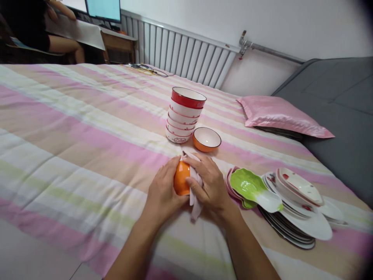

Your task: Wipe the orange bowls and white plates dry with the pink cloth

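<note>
Between my two hands an orange bowl point(182, 179) is tilted on its side, its outer wall facing me. My left hand point(165, 182) grips the bowl's left edge with fingers curled over it. A pale pink cloth point(196, 194) is pinched in my right hand point(208, 179), pressed against the bowl's right side. Just beyond stands another orange bowl point(207, 139), upright with a white inside. Touching or close beside it rises a stack of white bowls point(181, 123) with red trim, topped by a red bowl point(189, 97).
To the right lie stacked plates point(291, 233), oval dishes point(301, 186) and a green leaf-shaped dish point(247, 182). A pink pillow point(282, 114) rests by the grey headboard point(340, 101). Cables point(148, 70) lie near the radiator point(180, 50). A person point(32, 31) sits at a desk, far left.
</note>
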The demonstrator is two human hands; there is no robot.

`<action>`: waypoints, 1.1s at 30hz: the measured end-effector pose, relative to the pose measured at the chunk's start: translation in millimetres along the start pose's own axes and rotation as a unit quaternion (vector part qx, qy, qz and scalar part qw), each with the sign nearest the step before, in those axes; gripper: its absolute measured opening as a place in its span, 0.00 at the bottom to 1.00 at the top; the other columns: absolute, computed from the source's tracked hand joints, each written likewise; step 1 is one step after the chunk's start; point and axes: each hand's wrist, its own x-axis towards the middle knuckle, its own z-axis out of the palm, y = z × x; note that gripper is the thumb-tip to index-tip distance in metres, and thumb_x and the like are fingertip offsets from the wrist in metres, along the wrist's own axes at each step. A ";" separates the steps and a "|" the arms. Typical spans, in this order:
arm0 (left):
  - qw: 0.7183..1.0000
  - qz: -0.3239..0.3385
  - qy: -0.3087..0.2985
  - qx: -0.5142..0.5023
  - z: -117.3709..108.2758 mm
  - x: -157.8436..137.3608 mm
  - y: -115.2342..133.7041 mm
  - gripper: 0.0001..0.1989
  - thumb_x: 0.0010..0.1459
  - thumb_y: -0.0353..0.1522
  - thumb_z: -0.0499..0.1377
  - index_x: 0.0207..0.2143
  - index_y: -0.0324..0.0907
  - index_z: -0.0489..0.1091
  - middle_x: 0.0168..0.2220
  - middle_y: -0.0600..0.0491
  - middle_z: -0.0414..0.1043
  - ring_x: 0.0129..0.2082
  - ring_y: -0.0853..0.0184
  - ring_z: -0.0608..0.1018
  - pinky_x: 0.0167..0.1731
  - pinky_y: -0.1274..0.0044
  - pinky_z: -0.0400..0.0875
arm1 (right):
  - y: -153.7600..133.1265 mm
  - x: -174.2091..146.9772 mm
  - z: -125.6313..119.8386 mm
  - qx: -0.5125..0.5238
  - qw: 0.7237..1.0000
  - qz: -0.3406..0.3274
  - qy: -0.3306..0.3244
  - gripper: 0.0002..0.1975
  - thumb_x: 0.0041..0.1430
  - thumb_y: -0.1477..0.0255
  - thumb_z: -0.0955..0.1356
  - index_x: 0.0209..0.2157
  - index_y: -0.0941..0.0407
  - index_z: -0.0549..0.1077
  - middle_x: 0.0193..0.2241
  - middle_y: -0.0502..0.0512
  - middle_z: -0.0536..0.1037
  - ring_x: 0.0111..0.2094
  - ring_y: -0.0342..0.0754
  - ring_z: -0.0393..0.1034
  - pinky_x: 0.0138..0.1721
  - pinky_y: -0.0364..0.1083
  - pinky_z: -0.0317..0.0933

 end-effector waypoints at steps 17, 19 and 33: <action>0.993 -0.114 0.004 -0.030 -18.5 3.8 -8.0 0.41 0.41 0.44 0.67 0.56 0.43 0.58 0.52 0.46 0.69 0.50 0.53 0.73 0.46 0.65 0.70 | 20.3 -6.6 15.0 0.222 0.967 0.123 -0.008 0.27 0.67 0.56 0.54 0.63 0.52 0.52 0.64 0.57 0.56 0.64 0.52 0.51 0.63 0.57 0.48; 0.994 -0.107 0.000 -0.022 -16.8 2.9 -7.7 0.43 0.40 0.44 0.68 0.57 0.42 0.57 0.54 0.45 0.68 0.51 0.52 0.72 0.48 0.63 0.68 | 15.3 -5.7 12.6 0.198 0.974 0.109 0.002 0.26 0.67 0.57 0.54 0.63 0.52 0.53 0.63 0.57 0.58 0.63 0.52 0.53 0.63 0.57 0.49; 0.995 0.075 0.020 0.060 3.3 -5.6 0.2 0.30 0.53 0.24 0.50 0.60 0.40 0.54 0.56 0.43 0.67 0.55 0.58 0.70 0.51 0.67 0.69 | -23.2 -1.0 9.8 -0.117 0.993 -0.003 0.000 0.25 0.65 0.59 0.59 0.59 0.55 0.62 0.55 0.63 0.68 0.52 0.60 0.62 0.51 0.58 0.55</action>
